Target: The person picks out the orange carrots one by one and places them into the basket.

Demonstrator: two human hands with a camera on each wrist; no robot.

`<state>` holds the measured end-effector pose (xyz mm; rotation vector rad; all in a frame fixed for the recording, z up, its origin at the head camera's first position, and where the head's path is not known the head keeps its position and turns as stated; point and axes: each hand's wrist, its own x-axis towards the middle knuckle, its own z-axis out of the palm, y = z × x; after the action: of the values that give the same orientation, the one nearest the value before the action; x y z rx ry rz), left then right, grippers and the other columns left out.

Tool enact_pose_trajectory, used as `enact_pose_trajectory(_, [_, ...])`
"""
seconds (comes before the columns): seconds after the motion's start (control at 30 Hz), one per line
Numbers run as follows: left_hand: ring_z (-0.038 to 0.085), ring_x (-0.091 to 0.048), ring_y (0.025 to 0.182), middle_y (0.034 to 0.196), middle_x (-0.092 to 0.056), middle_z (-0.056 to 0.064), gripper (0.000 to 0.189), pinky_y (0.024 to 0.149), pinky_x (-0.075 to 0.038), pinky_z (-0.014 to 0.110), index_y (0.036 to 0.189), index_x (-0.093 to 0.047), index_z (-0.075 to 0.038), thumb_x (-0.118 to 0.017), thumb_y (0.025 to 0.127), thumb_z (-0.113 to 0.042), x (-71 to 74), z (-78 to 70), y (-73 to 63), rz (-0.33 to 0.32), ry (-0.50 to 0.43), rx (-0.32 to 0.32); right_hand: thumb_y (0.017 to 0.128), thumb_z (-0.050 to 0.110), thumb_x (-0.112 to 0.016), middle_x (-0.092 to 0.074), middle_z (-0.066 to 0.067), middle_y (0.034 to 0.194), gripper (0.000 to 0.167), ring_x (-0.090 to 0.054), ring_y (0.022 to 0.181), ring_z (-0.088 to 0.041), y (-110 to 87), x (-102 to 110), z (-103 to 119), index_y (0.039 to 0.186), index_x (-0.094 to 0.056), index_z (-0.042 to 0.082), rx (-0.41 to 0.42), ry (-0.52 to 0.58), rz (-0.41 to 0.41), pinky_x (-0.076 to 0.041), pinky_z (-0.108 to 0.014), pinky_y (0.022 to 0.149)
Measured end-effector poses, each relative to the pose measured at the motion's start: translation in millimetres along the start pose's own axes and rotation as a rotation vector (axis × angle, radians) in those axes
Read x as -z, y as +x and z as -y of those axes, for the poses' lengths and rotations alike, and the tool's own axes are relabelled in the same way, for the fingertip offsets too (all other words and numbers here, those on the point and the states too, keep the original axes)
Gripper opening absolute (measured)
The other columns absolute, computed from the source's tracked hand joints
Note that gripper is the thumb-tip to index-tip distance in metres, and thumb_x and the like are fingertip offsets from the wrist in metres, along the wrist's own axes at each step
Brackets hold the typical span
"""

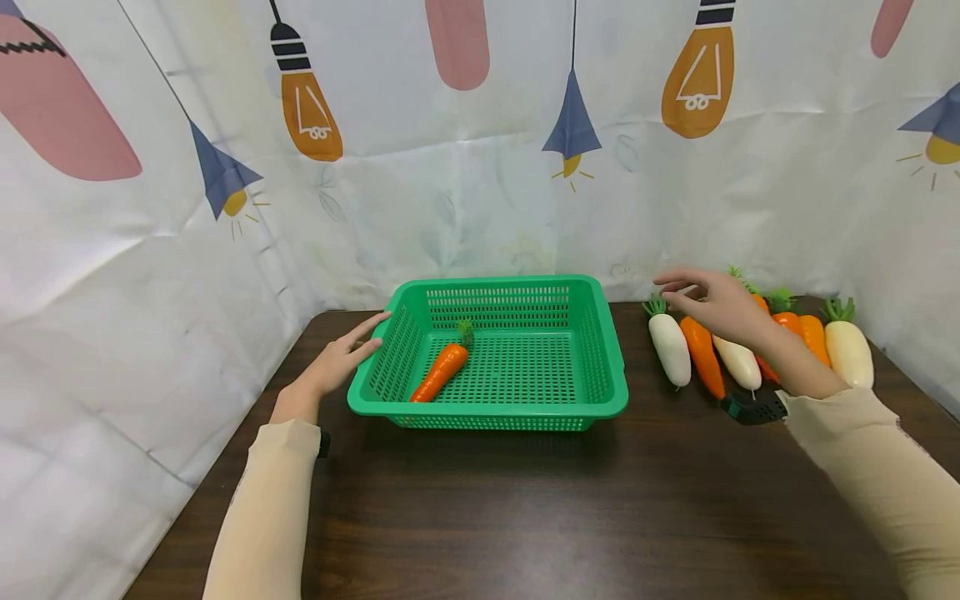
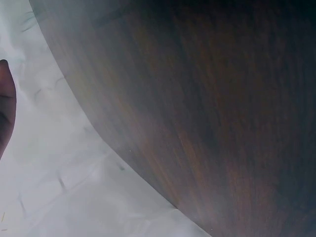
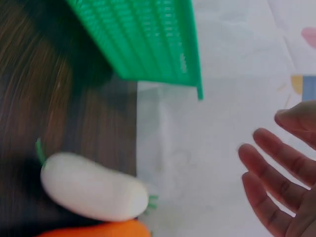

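Note:
A green plastic basket [image 1: 480,409] stands on the table with one orange carrot [image 1: 441,372] lying in its left part. My left hand [image 1: 330,367] is at the basket's left rim, its fingers extended and the fingertips right at the edge. Over the vegetables on the right hovers my right hand [image 1: 716,304], holding nothing, its fingers loosely bent and spread in the right wrist view. Nearest below it lie a white radish [image 1: 670,348] with green leaves and an orange carrot [image 1: 702,357]. Another white radish [image 1: 737,362] is partly hidden by the hand.
Further right lie more carrots [image 1: 813,337] and a cream-white radish [image 1: 847,354], in a row near the table's right edge. The dark wooden table [image 1: 525,508] meets a white patterned curtain [image 1: 480,208] behind and at both sides.

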<state>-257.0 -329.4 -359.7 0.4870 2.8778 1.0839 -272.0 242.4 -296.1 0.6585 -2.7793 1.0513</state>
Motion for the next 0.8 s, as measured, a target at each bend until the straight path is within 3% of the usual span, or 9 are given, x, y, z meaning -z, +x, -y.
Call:
enact_pose_trajectory(0.13, [0.056,-0.03,0.143,0.167,-0.019,0.022,0.06,0.108,-0.027,0.076,0.166,-0.021,-0.025,-0.041,0.112,-0.04,-0.2,0.6,-0.1,-0.002,-0.001,-0.001,0.109,0.02,-0.053,-0.065,-0.025,0.127,0.037,-0.064,0.107,-0.041,-7.0,3,-13,0.14,-0.06,0.001,-0.006,-0.054,-0.076,-0.052,-0.034,0.074])
enact_pose_trajectory(0.27, [0.056,-0.029,0.143,0.168,-0.018,0.021,0.06,0.108,-0.026,0.076,0.166,-0.021,-0.025,-0.041,0.112,-0.04,0.6,0.3,-1.1,-0.001,-0.004,-0.002,0.108,0.018,-0.055,-0.066,-0.026,0.121,0.037,-0.066,0.103,-0.043,-14.4,6,-28,0.141,-0.059,0.001,0.006,-0.121,-0.165,-0.054,-0.039,0.071])
enact_pose_trajectory(0.3, [0.056,-0.029,0.144,0.168,-0.018,0.022,0.06,0.108,-0.026,0.076,0.166,-0.021,-0.025,-0.041,0.112,-0.04,0.9,0.2,-1.3,0.0,-0.003,-0.002,0.108,0.019,-0.056,-0.065,-0.026,0.12,0.038,-0.065,0.103,-0.045,-16.1,6,-32,0.141,-0.059,0.001,0.006,-0.133,-0.179,-0.055,-0.045,0.072])
enact_pose_trajectory(0.5, [0.056,-0.028,0.144,0.168,-0.018,0.021,0.06,0.108,-0.026,0.076,0.166,-0.021,-0.025,-0.041,0.112,-0.04,0.9,1.0,-0.8,0.003,-0.003,-0.005,0.108,0.017,-0.054,-0.064,-0.03,0.12,0.039,-0.062,0.104,-0.049,-23.9,8,-54,0.141,-0.057,-0.002,-0.019,-0.188,-0.214,-0.051,-0.064,0.077])
enact_pose_trajectory(0.8, [0.055,-0.036,0.139,0.166,-0.022,0.023,0.06,0.105,-0.031,0.076,0.166,-0.021,-0.025,-0.041,0.112,-0.04,0.1,2.9,0.9,0.004,-0.001,-0.01,0.108,0.019,-0.052,-0.06,-0.033,0.125,0.041,-0.059,0.104,-0.051,-31.9,14,-82,0.141,-0.055,-0.004,-0.103,-0.278,-0.215,-0.049,-0.063,0.074])
